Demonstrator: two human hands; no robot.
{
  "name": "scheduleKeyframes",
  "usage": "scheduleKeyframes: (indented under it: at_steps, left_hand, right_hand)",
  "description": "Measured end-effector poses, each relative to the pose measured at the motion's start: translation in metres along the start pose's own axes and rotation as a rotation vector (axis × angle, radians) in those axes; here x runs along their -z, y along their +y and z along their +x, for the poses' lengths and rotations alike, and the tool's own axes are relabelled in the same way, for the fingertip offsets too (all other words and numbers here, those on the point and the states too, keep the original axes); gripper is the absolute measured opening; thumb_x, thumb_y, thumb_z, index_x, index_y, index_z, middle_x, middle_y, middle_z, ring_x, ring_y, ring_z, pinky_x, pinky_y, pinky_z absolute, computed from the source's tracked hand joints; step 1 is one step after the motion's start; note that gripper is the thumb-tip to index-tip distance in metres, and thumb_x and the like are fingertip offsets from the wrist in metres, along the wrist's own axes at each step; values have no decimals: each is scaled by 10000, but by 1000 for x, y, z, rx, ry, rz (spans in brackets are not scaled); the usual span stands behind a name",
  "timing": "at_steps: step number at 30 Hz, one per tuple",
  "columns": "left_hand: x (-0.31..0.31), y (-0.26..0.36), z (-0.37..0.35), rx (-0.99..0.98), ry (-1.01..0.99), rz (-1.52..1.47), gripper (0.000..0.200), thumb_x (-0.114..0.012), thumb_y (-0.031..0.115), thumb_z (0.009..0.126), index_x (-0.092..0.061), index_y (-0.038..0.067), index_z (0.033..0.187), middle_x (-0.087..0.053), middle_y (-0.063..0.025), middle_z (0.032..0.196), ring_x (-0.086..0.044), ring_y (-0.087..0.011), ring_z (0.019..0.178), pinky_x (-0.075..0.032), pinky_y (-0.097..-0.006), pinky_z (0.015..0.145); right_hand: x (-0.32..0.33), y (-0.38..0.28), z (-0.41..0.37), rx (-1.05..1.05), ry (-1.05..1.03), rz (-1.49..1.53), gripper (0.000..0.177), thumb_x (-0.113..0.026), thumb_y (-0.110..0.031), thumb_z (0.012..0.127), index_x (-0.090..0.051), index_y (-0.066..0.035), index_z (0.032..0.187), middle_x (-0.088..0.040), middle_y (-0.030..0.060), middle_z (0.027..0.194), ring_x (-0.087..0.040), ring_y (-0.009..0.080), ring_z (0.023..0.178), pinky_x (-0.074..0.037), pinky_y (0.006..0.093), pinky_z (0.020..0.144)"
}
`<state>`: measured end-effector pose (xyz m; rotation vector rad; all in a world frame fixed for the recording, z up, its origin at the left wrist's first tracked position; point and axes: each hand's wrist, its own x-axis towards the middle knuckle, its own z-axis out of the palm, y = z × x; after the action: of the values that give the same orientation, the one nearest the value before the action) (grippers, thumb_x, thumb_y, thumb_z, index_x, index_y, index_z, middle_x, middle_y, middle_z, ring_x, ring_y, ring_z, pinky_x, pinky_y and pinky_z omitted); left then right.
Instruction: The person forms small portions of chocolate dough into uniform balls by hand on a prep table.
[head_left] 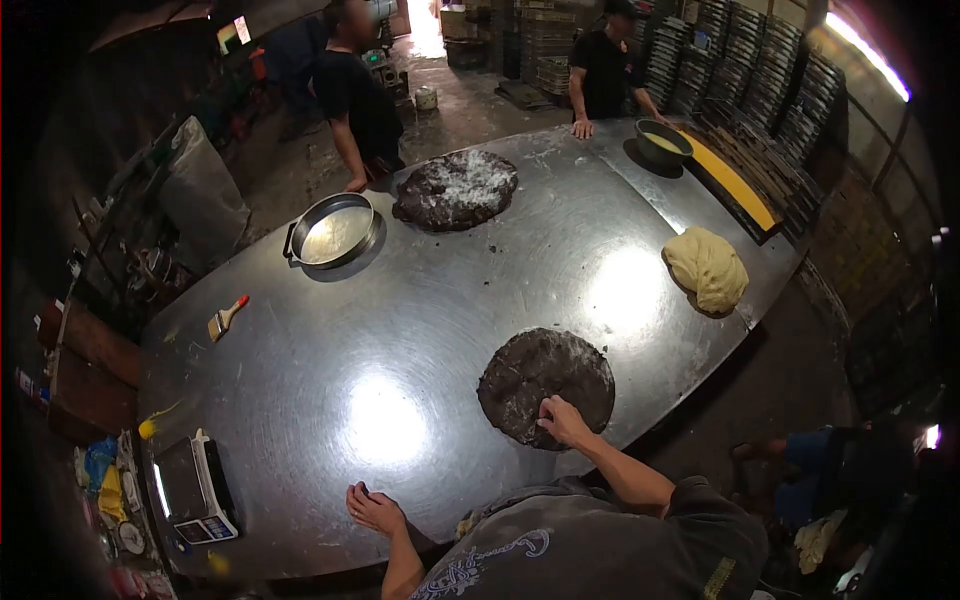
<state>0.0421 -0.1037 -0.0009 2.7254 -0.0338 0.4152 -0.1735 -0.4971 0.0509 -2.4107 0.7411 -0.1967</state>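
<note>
Bunching the right hand (566, 421) on the near half of the round, dark dough slab (540, 368), flat on the tabletop (300, 325), can't tell if pinching! Resting the left hand (377, 512) loosely spread, well off left, clearly farther from that roughly axis-free round

Dark dough (530, 375), a scale (186, 488) and stacked trays (762, 60) mark a bakery workshop.

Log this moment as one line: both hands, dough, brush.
right hand: at dark round dough; left hand: at table, contents unclear; pale dough: table, right side; brush: table, left side
</note>
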Motion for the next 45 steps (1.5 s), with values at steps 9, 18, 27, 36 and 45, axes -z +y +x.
scheduleKeyframes:
  at_steps: [9,18,27,36,45]
  left_hand:
    - [1,-1,-1,5,-8,21,322,-505,98,943,-563,127,1259,-483,-92,1416,-412,-307,1353,-322,-507,1117]
    - [-1,-3,-1,9,-5,55,309,-506,105,958,-578,139,1257,-490,-68,1415,-423,-292,1352,-324,-490,1107]
    - [-8,-8,-1,7,-4,130,300,-478,150,993,-578,165,1276,-486,-27,1435,-432,-261,1349,-351,-480,1062]
    - [-11,-9,-1,22,-3,132,319,-460,160,995,-563,176,1296,-482,-16,1440,-433,-253,1348,-364,-476,1047]
    - [-14,-12,-1,4,9,131,310,-477,144,984,-559,164,1283,-476,-38,1428,-428,-268,1348,-351,-477,1068]
  right_hand:
    - [31,8,12,-420,4,838,145,-649,-107,951,-625,-21,1065,-638,38,880,-637,119,783,-523,278,680]
    - [35,2,12,-693,-40,1234,272,-541,-338,1044,-605,-73,1042,-620,28,845,-582,126,617,-474,286,562]
    - [27,-12,15,-654,26,1275,427,-503,-492,1031,-551,-105,857,-562,4,726,-505,98,558,-400,256,502]
    - [31,-2,9,-722,108,1433,336,-507,-423,1033,-539,-100,944,-536,24,727,-483,128,559,-386,279,492]
    - [25,-16,20,-642,187,1464,229,-553,-294,1037,-529,-67,1024,-633,102,858,-550,153,641,-460,297,556]
